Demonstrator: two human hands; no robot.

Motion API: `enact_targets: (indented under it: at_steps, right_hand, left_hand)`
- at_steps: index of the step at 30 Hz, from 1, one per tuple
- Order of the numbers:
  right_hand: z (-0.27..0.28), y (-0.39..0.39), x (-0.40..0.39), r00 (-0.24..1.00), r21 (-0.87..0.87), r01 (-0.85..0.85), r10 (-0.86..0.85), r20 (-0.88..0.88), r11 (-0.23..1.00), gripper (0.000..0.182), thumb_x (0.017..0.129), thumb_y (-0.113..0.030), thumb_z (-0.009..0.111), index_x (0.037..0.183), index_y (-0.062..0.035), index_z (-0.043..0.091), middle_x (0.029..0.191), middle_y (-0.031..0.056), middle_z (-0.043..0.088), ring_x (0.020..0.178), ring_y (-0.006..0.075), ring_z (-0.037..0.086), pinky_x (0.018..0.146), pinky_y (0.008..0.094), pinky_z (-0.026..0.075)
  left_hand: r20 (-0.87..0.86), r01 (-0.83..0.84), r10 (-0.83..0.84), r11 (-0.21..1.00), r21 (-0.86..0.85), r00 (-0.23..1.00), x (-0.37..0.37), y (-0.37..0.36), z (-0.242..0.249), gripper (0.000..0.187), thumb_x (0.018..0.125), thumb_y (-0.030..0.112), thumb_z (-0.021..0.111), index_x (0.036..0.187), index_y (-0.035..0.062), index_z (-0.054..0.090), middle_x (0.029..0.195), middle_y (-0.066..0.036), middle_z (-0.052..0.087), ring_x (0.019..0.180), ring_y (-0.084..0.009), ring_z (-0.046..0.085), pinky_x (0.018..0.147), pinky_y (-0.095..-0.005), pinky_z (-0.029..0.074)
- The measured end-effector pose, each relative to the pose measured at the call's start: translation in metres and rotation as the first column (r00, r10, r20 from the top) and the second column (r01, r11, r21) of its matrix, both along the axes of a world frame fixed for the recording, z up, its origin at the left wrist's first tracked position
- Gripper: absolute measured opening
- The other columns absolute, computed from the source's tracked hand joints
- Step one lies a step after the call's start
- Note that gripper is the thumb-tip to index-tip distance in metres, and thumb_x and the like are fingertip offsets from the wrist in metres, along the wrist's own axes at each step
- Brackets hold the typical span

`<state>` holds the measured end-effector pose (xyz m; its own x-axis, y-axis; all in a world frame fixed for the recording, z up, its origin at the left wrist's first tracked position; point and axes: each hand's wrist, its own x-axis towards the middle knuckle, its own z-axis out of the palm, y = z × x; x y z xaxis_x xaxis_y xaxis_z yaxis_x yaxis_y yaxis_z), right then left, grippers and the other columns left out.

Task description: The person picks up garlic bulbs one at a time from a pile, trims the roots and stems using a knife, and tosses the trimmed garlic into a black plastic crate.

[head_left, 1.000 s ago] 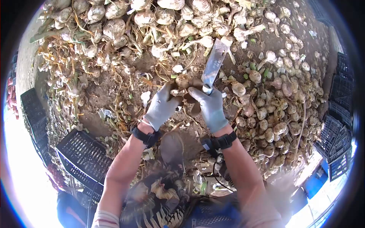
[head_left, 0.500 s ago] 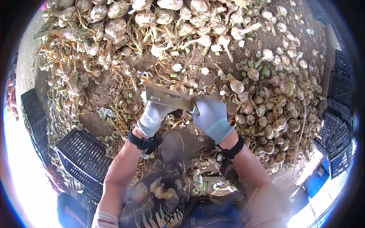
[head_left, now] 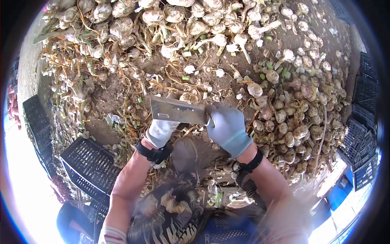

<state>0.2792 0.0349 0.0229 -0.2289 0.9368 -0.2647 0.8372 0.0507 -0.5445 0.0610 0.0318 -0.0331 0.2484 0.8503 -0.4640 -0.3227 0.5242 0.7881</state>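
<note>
My right hand [head_left: 227, 127], in a grey-blue glove, is wrapped round the handle of a cleaver [head_left: 178, 110]. The wide metal blade points left and has a few small holes. It lies across my left hand [head_left: 160, 131] in this view, so most of those gloved fingers are hidden. A garlic bulb [head_left: 189, 97] shows just beyond the blade's upper edge, at my left fingertips. Dirt, dry leaves and cut stem bits lie on the ground under both hands. My shoe [head_left: 185, 154] is just below them.
A large heap of garlic [head_left: 174, 15] with stems lies ahead. To the right is a pile of trimmed garlic bulbs [head_left: 290, 132]. Black plastic crates stand at the left [head_left: 89, 164] and right [head_left: 352, 136]. Another person [head_left: 73, 221] is at the lower left.
The cleaver blade has shifted slightly left and down, its flat side turned more toward me. My right hand has moved a little with it. The person at lower left shows more.
</note>
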Motion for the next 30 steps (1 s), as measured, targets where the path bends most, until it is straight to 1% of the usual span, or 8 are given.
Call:
enact_targets:
  at_steps: [5, 12, 19, 22, 23, 24, 28, 30]
  right_hand:
    - [-0.03, 0.008, 0.037, 0.951, -0.505, 0.297, -0.206, 0.23, 0.81, 0.027, 0.093, -0.027, 0.06, 0.114, -0.0129, 0.068, 0.095, 0.0166, 0.072, 0.086, 0.0315, 0.072, 0.079, 0.0425, 0.056]
    - [-0.017, 0.003, 0.006, 0.946, -0.296, 0.122, -0.201, -0.255, 0.948, 0.028, 0.086, -0.026, 0.065, 0.11, -0.0121, 0.069, 0.092, 0.0153, 0.072, 0.085, 0.0341, 0.07, 0.078, 0.0422, 0.056]
    - [-0.092, -0.063, 0.023, 0.903, -0.745, 0.078, -0.364, -0.23, 0.663, 0.038, 0.093, -0.037, 0.059, 0.118, -0.0096, 0.063, 0.105, 0.0132, 0.067, 0.1, 0.0259, 0.066, 0.085, 0.0397, 0.054]
    - [-0.122, -0.088, 0.003, -0.005, -0.806, -0.144, -0.815, -0.579, 0.574, 0.06, 0.089, -0.045, 0.068, 0.135, -0.0081, 0.053, 0.129, 0.0109, 0.055, 0.123, 0.0166, 0.054, 0.092, 0.0382, 0.051]
    - [-0.107, -0.077, 0.0, 0.446, -0.672, 0.103, -0.638, -0.628, 0.734, 0.044, 0.088, -0.036, 0.07, 0.121, -0.0077, 0.062, 0.109, 0.0076, 0.063, 0.101, 0.0149, 0.06, 0.08, 0.0341, 0.053]
    - [-0.062, -0.045, -0.007, 0.814, -0.404, 0.225, -0.399, -0.422, 0.887, 0.028, 0.087, -0.027, 0.073, 0.107, -0.0073, 0.071, 0.088, 0.0043, 0.071, 0.078, 0.0132, 0.067, 0.069, 0.0301, 0.055]
    - [-0.06, -0.03, 0.014, 0.5, -0.714, 0.408, -0.794, -0.347, 0.569, 0.014, 0.083, -0.008, 0.074, 0.097, -0.0039, 0.072, 0.072, 0.0011, 0.068, 0.059, 0.006, 0.058, 0.052, 0.023, 0.045]
    - [-0.062, -0.023, 0.016, 0.388, -0.77, 0.44, -0.871, -0.3, 0.462, 0.014, 0.083, -0.008, 0.075, 0.096, -0.0038, 0.072, 0.069, -0.0003, 0.065, 0.054, 0.0048, 0.054, 0.049, 0.0242, 0.042]
  left_hand:
    - [-0.201, 0.219, -0.223, 0.975, -0.038, 0.954, 0.018, 0.032, 0.061, 0.047, 0.077, 0.005, 0.074, 0.12, 0.0003, 0.055, 0.081, -0.007, 0.065, 0.053, -0.0116, 0.058, 0.047, -0.0224, 0.047]
    - [-0.896, 0.804, -0.098, 0.492, 0.334, 0.433, 0.021, 0.034, 0.054, 0.036, 0.061, -0.01, 0.061, 0.093, 0.0051, 0.065, 0.103, -0.012, 0.064, 0.101, -0.0313, 0.064, 0.088, -0.0376, 0.052]
    - [-0.605, 0.589, -0.17, 0.534, 0.607, 0.778, 0.059, 0.012, 0.076, 0.033, 0.067, -0.002, 0.063, 0.099, 0.0071, 0.067, 0.108, -0.011, 0.061, 0.099, -0.0327, 0.062, 0.081, -0.0433, 0.053]
    - [-0.468, 0.563, -0.314, 0.408, 0.719, 0.826, 0.114, 0.031, 0.133, 0.04, 0.07, 0.001, 0.067, 0.109, 0.0054, 0.065, 0.111, -0.014, 0.061, 0.098, -0.0312, 0.064, 0.081, -0.0414, 0.055]
    - [-0.462, 0.48, -0.156, 0.45, 0.753, 0.873, 0.111, 0.042, 0.123, 0.046, 0.071, 0.003, 0.067, 0.117, 0.0028, 0.061, 0.111, -0.015, 0.062, 0.098, -0.0273, 0.066, 0.082, -0.0398, 0.056]
    - [-0.691, 0.597, -0.008, 0.51, 0.619, 0.723, 0.081, 0.047, 0.101, 0.047, 0.073, 0.001, 0.068, 0.119, 0.001, 0.059, 0.111, -0.014, 0.064, 0.091, -0.0229, 0.069, 0.08, -0.0389, 0.055]
    - [-0.953, -0.045, 0.147, 0.989, 0.14, 0.265, -0.016, 0.099, 0.02, 0.046, 0.083, 0.024, 0.075, 0.121, 0.0049, 0.057, 0.112, -0.015, 0.062, 0.082, -0.0274, 0.069, 0.076, -0.0392, 0.055]
    - [-0.954, 0.17, 0.174, 0.976, 0.135, -0.243, -0.067, 0.096, -0.044, 0.052, 0.082, 0.036, 0.074, 0.121, 0.0081, 0.057, 0.117, -0.016, 0.061, 0.084, -0.0326, 0.068, 0.08, -0.0442, 0.055]
